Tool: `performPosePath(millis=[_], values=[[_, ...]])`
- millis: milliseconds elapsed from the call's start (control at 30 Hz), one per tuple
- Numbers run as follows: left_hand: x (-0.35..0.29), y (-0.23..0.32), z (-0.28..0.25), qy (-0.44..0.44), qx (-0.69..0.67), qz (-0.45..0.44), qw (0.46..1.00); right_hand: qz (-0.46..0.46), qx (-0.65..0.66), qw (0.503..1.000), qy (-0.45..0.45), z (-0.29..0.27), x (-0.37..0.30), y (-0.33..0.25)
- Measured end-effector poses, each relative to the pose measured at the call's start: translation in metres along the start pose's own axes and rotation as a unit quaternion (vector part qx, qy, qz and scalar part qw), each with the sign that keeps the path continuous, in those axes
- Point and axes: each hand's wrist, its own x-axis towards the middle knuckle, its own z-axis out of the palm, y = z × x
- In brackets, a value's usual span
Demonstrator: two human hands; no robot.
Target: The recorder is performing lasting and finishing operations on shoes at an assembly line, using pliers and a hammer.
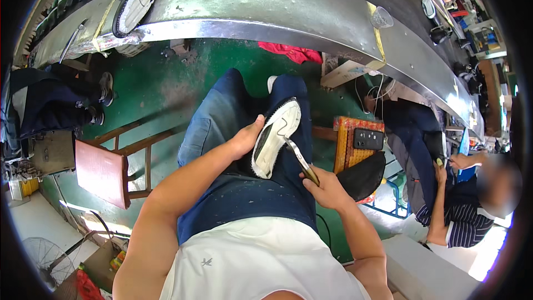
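Note:
A shoe [277, 136] lies over my lap with its underside up, showing a pale bottom with a dark wavy line and a ragged white edge around a black upper. My left hand [247, 136] grips it along its left side, the thumb on the edge and the other fingers hidden beneath. In my right hand [327, 188] is a slim metal tool [301, 161] with a brass-coloured handle end. Its tip rests at or just over the middle of the shoe's bottom; contact is unclear.
A metal-topped bench [250, 0] curves across the front, carrying another shoe [141, 1] and a clear cup [381, 18]. A stool [102, 173] stands left. At right, a woven seat [350, 144] holds a phone [368, 139] and black piece [361, 178]; a co-worker [461, 211] sits beyond.

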Motion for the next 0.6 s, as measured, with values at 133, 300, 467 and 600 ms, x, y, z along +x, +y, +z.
performPosePath(millis=[133, 300, 467, 600], values=[[0.003, -0.008, 0.001, 0.007, 0.026, 0.022, 0.999, -0.049, -0.004, 0.998, 0.029, 0.005, 0.006, 0.005], [-0.006, 0.017, 0.001, -0.081, -0.012, 0.09, 0.993, -0.034, 0.004, 0.997, 0.062, 0.006, 0.013, 0.01], [0.002, 0.037, -0.005, -0.009, 0.174, 0.062, 0.983, 0.066, 0.152, 0.983, 0.084, 0.011, 0.015, 0.034], [-0.038, 0.075, 0.005, -0.019, -0.083, 0.222, 0.971, 0.102, 0.202, 0.967, 0.117, 0.002, 0.012, 0.034]])
